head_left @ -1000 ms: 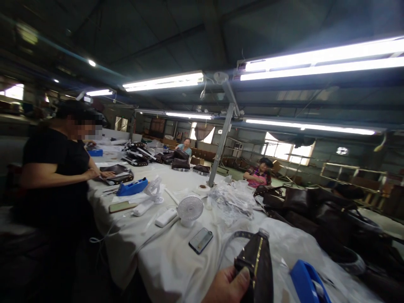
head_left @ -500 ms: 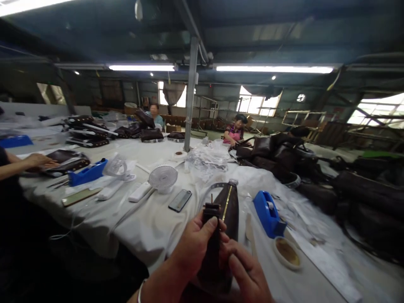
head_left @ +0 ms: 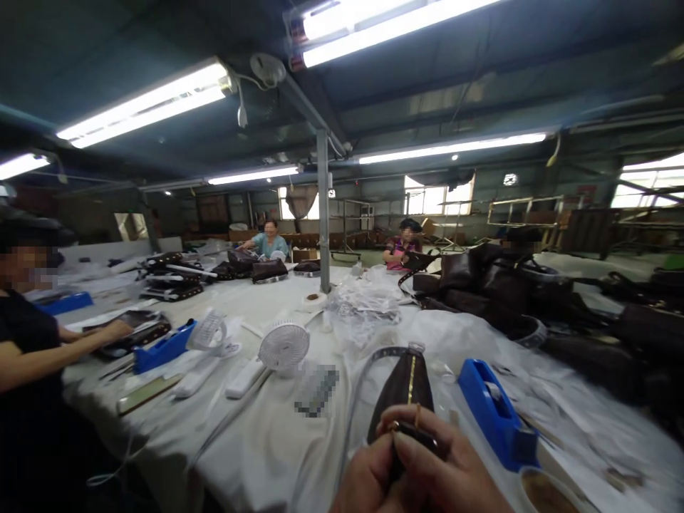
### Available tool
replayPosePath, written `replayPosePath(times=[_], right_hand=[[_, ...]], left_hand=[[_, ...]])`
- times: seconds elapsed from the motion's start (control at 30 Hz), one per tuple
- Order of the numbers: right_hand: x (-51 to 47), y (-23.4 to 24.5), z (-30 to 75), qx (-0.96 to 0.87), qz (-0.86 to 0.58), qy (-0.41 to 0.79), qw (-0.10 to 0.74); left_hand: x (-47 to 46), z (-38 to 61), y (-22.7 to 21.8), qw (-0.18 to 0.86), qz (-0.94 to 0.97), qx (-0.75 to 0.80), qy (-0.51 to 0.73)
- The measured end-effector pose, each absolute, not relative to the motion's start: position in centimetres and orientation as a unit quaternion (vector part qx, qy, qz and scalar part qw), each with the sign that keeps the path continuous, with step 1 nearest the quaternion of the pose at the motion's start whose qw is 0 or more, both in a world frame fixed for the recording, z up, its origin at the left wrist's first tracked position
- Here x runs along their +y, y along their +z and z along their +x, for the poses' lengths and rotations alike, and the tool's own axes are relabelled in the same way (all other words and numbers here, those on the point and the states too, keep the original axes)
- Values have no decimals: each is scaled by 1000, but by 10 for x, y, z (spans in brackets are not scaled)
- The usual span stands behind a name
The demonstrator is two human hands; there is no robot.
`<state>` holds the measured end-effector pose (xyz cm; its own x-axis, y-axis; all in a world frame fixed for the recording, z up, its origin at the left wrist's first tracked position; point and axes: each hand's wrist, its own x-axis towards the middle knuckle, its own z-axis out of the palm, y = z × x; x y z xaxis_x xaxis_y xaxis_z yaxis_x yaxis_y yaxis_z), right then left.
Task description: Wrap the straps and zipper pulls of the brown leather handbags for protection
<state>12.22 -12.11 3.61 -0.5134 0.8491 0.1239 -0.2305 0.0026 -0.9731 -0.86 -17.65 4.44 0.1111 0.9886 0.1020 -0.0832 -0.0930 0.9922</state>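
Observation:
A dark brown bag (head_left: 400,392) with a gold zip line stands upright at the near edge of the white-covered table (head_left: 267,442). Both my hands grip its near end at the bottom of the view. My left hand (head_left: 368,477) is closed on the left side of the bag's end. My right hand (head_left: 443,470) is closed on the right side, fingers pinching near a small gold fitting. A pale strap (head_left: 368,363) loops from the bag's far tip.
A blue tape dispenser (head_left: 496,413) sits right of the bag, a small white fan (head_left: 283,347) and a blurred phone (head_left: 316,390) to its left. Dark bags (head_left: 507,292) pile at right. A person in black (head_left: 32,370) works at left; two people sit far across.
The view has tilted up, so my hands now sit lower in frame. Both hands stay on the bag's near end, now closer together.

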Motion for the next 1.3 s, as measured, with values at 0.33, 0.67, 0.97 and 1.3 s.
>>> replayPosePath(times=[0.33, 0.67, 0.97, 1.3], right_hand=[[-134, 36, 121, -468, -252, 738, 416], [-95, 51, 120, -529, -339, 575, 524], [-78, 37, 118, -532, -322, 526, 580], [-57, 30, 123, -464, -326, 558, 606]], left_hand=[[-177, -7, 44, 578, 496, 432, 483], [-176, -18, 25, 636, 458, 406, 470], [-170, -45, -8, 666, 472, 384, 431], [-153, -44, 12, 606, 528, 401, 439]])
